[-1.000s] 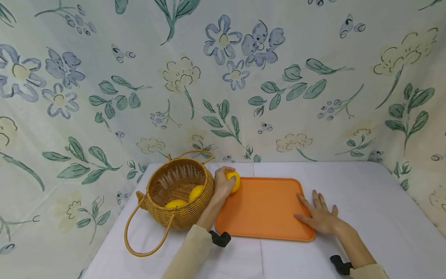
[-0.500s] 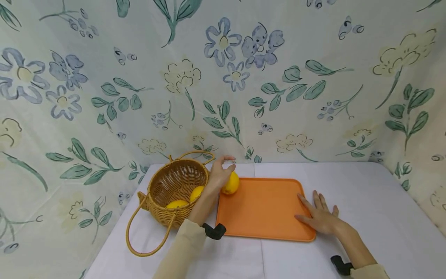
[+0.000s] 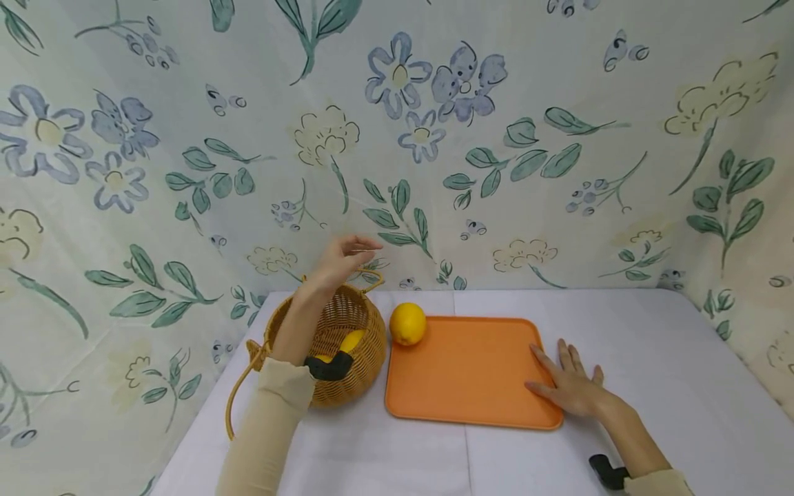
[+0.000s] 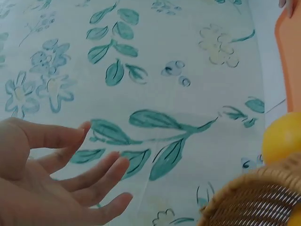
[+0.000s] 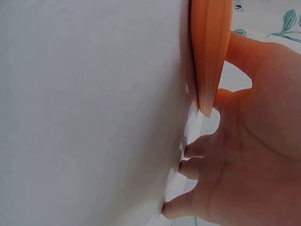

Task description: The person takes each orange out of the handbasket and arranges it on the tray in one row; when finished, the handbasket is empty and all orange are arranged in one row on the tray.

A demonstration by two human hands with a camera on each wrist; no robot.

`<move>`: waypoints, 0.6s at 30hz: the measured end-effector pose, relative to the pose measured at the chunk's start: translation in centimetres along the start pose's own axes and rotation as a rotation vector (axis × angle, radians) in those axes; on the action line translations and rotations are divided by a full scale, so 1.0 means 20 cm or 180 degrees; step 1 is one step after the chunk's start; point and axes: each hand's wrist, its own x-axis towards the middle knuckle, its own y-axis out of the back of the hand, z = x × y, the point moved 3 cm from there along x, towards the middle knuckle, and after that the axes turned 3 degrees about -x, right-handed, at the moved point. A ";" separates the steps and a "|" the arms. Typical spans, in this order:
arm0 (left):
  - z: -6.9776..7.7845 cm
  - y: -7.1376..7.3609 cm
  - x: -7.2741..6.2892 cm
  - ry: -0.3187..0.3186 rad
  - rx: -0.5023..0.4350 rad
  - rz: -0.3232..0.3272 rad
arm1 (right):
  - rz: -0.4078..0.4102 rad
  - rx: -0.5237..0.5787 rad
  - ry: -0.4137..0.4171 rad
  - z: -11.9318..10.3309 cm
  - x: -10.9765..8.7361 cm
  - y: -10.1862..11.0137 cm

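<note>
A yellow lemon (image 3: 408, 324) lies on the far left corner of an orange tray (image 3: 465, 372). My left hand (image 3: 344, 260) is raised over the wicker basket (image 3: 362, 365), holding nothing; in the left wrist view its fingers (image 4: 101, 183) are loosely bent and apart. Inside the basket a lemon (image 3: 351, 340) shows, and another is mostly hidden by my left wrist. My right hand (image 3: 573, 382) rests at the tray's right edge with fingers spread. In the right wrist view, thumb and index finger reach the tray rim (image 5: 211, 56) while the other fingertips touch the white cloth.
A white cloth (image 3: 651, 358) covers the table. Behind it hangs a floral curtain (image 3: 527, 207). The basket's handle (image 3: 232, 399) sticks out to the left, and its far handle (image 3: 372, 277) stands up near my left hand.
My left hand has let go of the lemon at the tray's corner, then risen and moved left over the basket. The lemon stays on the tray. My right hand has not moved.
</note>
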 end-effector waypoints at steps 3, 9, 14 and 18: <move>-0.02 0.13 0.03 -0.0030 -0.0051 -0.0293 | -0.0052 0.0025 -0.0005 -0.06 -0.03 0.04; -0.14 0.32 0.08 0.0057 -0.0078 -0.0787 | -0.0087 -0.0017 -0.0031 -0.12 -0.07 0.07; -0.27 0.38 0.06 0.0271 0.0103 -0.1173 | -0.0091 -0.0029 -0.0065 -0.14 -0.09 0.09; -0.35 0.39 0.05 0.0364 0.0085 -0.1524 | -0.0028 0.0004 -0.0036 -0.10 -0.07 0.06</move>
